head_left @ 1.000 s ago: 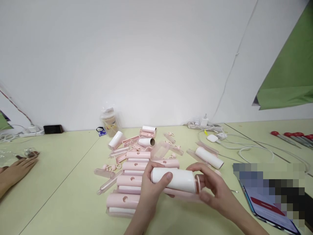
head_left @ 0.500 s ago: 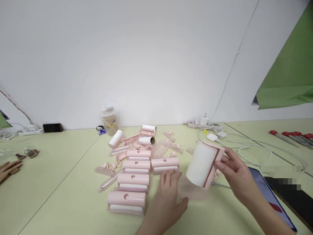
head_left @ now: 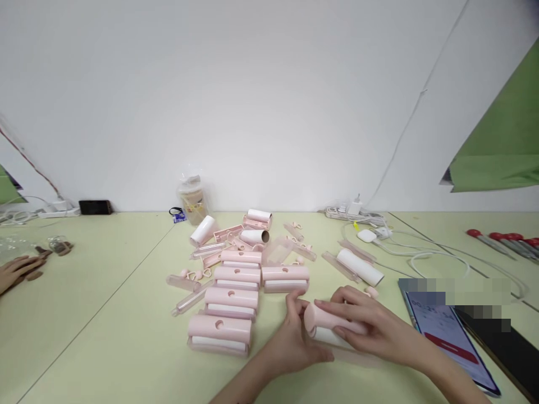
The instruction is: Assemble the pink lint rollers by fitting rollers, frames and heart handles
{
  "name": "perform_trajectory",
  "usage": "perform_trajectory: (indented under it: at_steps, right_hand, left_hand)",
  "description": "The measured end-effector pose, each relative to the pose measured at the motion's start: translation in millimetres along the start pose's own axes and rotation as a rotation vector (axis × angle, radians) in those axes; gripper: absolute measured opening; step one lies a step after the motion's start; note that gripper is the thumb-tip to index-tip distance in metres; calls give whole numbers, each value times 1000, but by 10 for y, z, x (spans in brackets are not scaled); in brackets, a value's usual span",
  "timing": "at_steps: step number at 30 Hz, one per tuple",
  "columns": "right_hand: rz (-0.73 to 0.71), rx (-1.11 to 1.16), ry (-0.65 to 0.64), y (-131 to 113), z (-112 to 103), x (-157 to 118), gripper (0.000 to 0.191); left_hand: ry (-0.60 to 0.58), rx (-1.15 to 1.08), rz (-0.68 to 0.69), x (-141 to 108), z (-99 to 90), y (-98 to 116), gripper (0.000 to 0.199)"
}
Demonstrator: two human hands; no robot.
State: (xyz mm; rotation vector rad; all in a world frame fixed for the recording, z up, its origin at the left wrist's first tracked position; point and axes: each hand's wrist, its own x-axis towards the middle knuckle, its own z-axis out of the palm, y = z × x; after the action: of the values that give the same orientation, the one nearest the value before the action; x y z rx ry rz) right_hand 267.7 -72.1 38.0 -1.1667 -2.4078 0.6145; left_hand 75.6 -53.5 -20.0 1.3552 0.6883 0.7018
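My right hand (head_left: 370, 325) grips a pink roller case (head_left: 320, 318) with a white roll in it, low over the table at the lower right of centre. My left hand (head_left: 295, 336) is at the case's left end, fingers spread and thumb beneath; whether it touches the case is hard to tell. A clear pinkish cover (head_left: 357, 356) lies under the case, partly hidden by my right hand. Several finished-looking pink cases, such as one (head_left: 219, 335) at the front, stand in a column to the left, with another (head_left: 285, 279) beside them.
White rolls (head_left: 204, 230), clear tubes and small pink parts lie behind the cases. Another white roll (head_left: 361, 267) lies to the right. A lit phone (head_left: 450, 336), cables and red-topped tools (head_left: 501, 238) are at the right. Another person's hand (head_left: 19, 272) rests at the far left.
The pink case has moved down and left and turned from upright to lying lengthwise. My left hand has come up against its end. The white roll at the right now shows.
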Motion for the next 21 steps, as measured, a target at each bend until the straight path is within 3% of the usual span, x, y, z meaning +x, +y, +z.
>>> perform_trajectory:
  at_steps: [9, 14, 16, 18, 21]
  right_hand:
    - [-63, -184, 77, -48, 73, 14, 61]
    - [-8, -203, 40, -35, 225, 4, 51]
    - [2, -176, 28, -37, 243, -30, 55]
    - [13, -113, -30, -64, 228, -48, 59]
    - [-3, -18, -100, -150, 199, 13, 50]
  left_hand:
    - [-51, 30, 15, 10, -44, -79, 91]
    - [-27, 208, 66, -45, -84, -32, 87]
    - [-20, 328, 169, -94, -94, 38, 94]
    - [-55, 533, 378, -157, -90, 115, 96]
    - [-222, 909, 722, -267, -42, 164, 66]
